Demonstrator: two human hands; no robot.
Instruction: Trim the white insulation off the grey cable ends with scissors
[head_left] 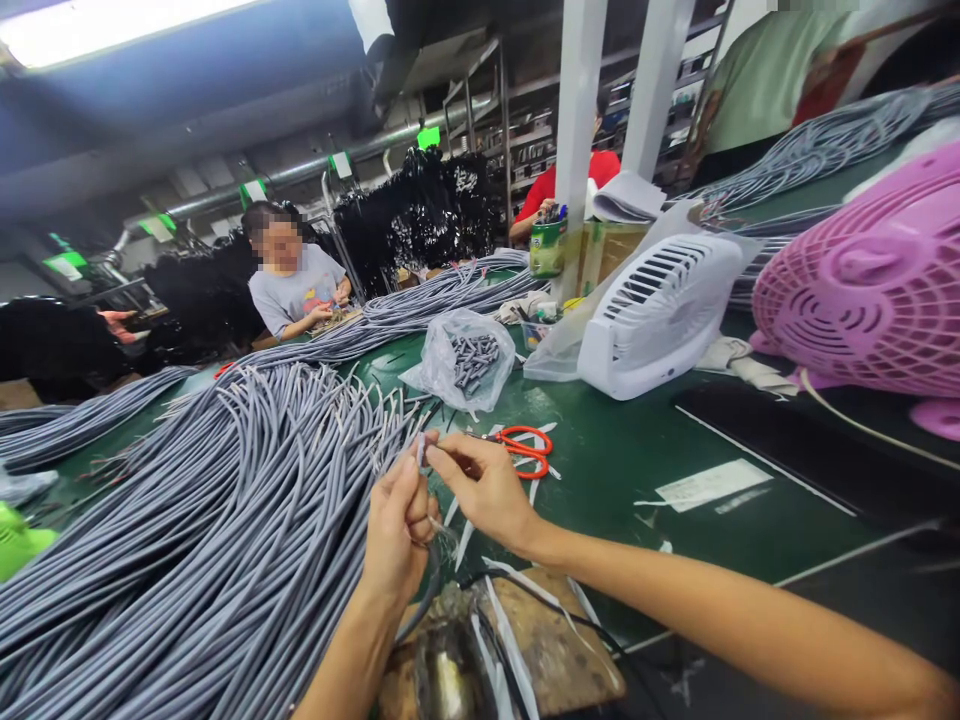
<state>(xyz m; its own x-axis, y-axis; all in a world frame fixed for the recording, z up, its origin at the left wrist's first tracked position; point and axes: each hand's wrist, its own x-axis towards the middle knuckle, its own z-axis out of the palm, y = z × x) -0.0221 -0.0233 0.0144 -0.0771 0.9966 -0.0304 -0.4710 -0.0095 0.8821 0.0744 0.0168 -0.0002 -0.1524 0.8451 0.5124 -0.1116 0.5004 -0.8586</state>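
Observation:
My left hand point(397, 525) is closed around a grey cable point(429, 597), which runs down below the fist toward the bench edge. Thin pale strands stick out under its fingers. Thumb and forefinger of my right hand point(487, 492) pinch at the cable's upper end, right against the left fingertips; the small detail there is mostly covered. Just behind the right hand lie red-handled scissors point(525, 450). To the left spreads a large bundle of grey cables point(247, 520) with pale stripped ends. Beyond my hands sits a clear plastic bag point(431, 365) of short grey tube pieces point(474, 360).
A white fan point(652, 315) and a pink fan point(862, 280) stand at right on the green table point(600, 540). White strips and a paper label point(712, 485) lie there. A worn wooden block point(570, 640) is close below my hands. A co-worker point(296, 270) sits across.

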